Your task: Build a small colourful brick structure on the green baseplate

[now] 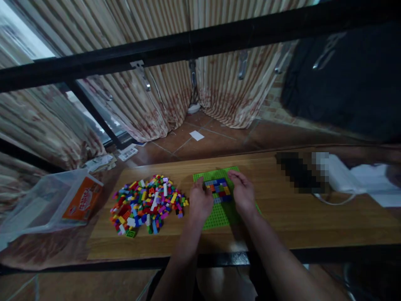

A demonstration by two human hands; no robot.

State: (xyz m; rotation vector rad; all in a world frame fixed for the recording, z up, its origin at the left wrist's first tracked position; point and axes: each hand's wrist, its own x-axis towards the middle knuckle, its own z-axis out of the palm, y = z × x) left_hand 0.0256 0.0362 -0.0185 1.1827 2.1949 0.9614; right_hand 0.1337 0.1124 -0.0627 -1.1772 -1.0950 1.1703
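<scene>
A green studded baseplate (216, 219) lies on the wooden table. On it sits a flat block of toy bricks (219, 190) in blue, red, yellow, orange and grey. My left hand (200, 201) is over the plate's left side, beside the bricks, with its thumb and fingers apart. On the other side, my right hand (244, 194) reaches over the plate's right edge, fingers stretched forward and apart from the thumb. I see nothing held in either hand; whether the fingertips touch the bricks is unclear.
A pile of loose colourful bricks (150, 202) spreads left of the plate. Beyond the table's left end is a clear plastic box (53, 205) with an orange label. A blurred-out dark object (300, 171) and a white device (341, 173) with a cable lie to the right.
</scene>
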